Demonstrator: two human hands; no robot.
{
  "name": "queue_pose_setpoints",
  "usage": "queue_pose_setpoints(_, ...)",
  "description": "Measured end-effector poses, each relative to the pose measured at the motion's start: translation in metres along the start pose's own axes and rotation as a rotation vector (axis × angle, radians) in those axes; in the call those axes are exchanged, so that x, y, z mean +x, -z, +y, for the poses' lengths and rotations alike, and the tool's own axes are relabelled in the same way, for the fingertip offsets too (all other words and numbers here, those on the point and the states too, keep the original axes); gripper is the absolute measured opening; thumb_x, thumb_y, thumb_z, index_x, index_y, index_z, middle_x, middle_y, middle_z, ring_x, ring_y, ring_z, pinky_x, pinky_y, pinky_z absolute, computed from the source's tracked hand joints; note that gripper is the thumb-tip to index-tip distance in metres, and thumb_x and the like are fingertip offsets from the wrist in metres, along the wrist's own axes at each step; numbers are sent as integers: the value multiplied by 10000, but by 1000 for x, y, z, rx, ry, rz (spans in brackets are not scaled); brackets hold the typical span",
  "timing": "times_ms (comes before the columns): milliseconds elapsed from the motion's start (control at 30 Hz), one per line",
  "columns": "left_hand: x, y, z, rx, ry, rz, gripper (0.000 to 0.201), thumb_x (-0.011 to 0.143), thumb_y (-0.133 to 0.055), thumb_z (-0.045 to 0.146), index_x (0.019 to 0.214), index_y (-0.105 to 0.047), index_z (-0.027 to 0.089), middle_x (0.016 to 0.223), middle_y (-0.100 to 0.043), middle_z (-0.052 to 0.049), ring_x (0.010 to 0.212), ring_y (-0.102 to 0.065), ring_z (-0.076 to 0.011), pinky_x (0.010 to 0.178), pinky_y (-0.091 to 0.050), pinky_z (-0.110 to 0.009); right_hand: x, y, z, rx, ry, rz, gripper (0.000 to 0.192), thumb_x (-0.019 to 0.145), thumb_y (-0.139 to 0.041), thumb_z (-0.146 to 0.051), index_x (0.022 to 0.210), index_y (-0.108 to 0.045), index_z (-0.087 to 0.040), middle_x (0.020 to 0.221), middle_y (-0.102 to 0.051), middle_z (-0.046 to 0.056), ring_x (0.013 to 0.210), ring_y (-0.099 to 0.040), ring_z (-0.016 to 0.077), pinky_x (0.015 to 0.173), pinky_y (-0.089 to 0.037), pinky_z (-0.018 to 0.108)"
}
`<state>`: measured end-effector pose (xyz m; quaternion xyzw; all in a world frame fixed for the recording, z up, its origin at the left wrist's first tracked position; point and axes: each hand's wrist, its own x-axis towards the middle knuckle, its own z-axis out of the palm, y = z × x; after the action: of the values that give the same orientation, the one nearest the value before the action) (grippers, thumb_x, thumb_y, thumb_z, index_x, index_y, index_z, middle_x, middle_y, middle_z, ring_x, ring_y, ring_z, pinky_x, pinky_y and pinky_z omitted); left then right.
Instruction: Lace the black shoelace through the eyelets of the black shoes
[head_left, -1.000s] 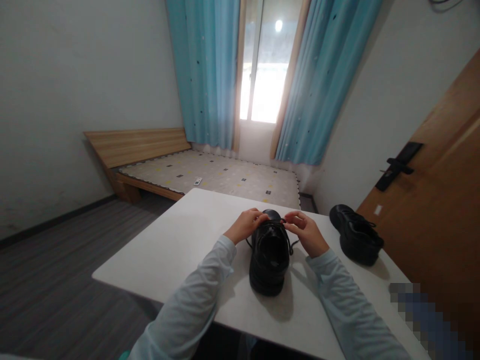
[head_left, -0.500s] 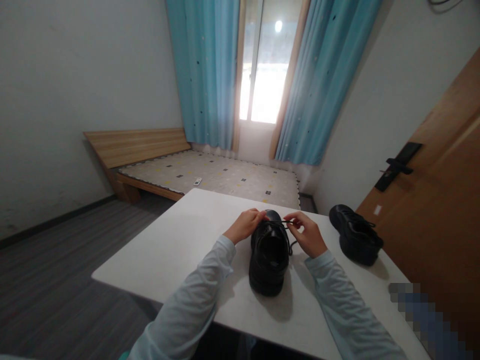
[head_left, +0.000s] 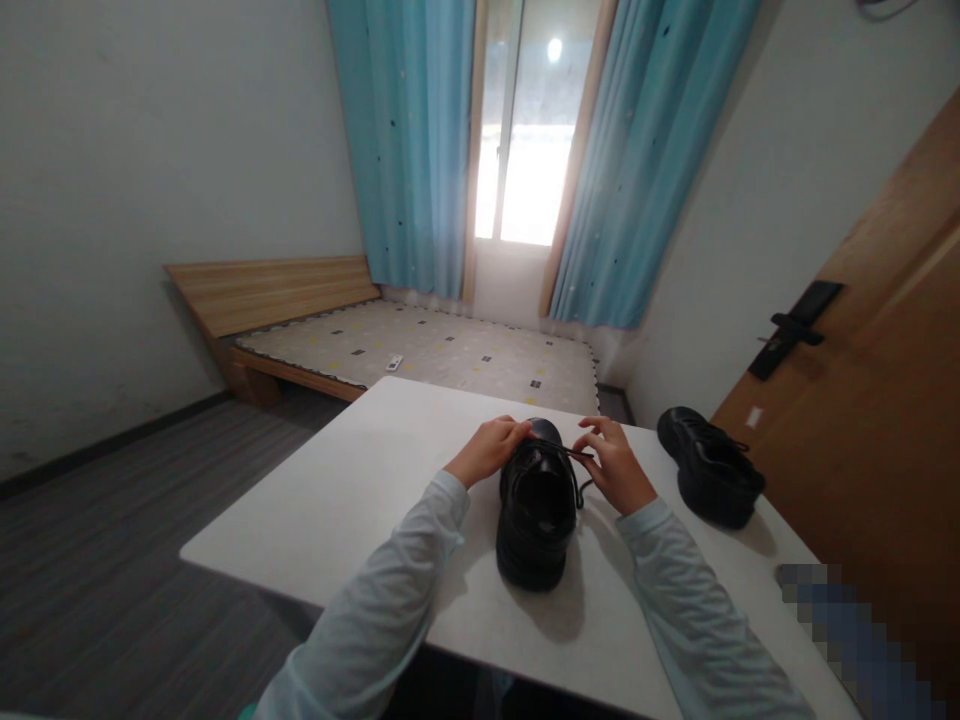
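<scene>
Your right hand has drawn the lace taut across the black shoe at the table's centre; your left hand pinches its other end, so tightening is under way.

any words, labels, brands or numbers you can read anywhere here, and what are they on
None can be read.
The black shoe between the left hand and right hand shows no brand or label.
The second shoe shows none either.
The small item on the bed is too small to read.
The door handle plate bears no visible marking.
</scene>
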<state>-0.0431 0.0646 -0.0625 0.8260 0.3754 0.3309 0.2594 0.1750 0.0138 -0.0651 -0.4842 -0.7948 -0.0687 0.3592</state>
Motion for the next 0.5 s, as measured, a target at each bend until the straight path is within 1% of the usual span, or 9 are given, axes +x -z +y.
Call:
queue_pose_setpoints(133,0,0,0,6,3,1,490,915,-278,426,937,-697,172,920,-646,-69,867,-597,-162,837,-422,-257,-3,2,8,-42,-43,-4,51,779,-536,-197,747,-574,-184,1048,-537,136,979,-518,277,853,-440,467)
queue_pose_setpoints(267,0,0,0,14,-1,-3,491,915,-275,429,936,-698,182,912,-642,-62,864,-596,-159,841,-422,-255,-3,3,15,28,-137,21,60,775,-516,-216,735,-544,-181,1032,-578,158,1025,-528,295,879,-423,492)
queue_pose_setpoints(333,0,1,0,14,-3,-3,489,916,-274,426,941,-698,182,918,-641,-63,868,-595,-159,844,-421,-255,-3,4,16,143,-240,27,72,768,-521,-243,737,-541,-181,1039,-602,162,996,-557,287,846,-448,483)
queue_pose_setpoints(400,-1,1,1,13,-2,-6,492,917,-274,426,943,-697,177,927,-641,-67,874,-593,-161,845,-421,-257,-2,5,17,310,-383,25,125,759,-548,-304,734,-548,-182,1030,-628,153,944,-591,270,785,-487,455)
queue_pose_setpoints(500,-1,1,0,13,-1,-10,498,917,-269,430,954,-695,175,936,-644,-69,882,-591,-161,855,-418,-260,-2,8,17,598,-577,-2,251,700,-635,-418,723,-589,-172,914,-672,120,861,-621,241,746,-514,418)
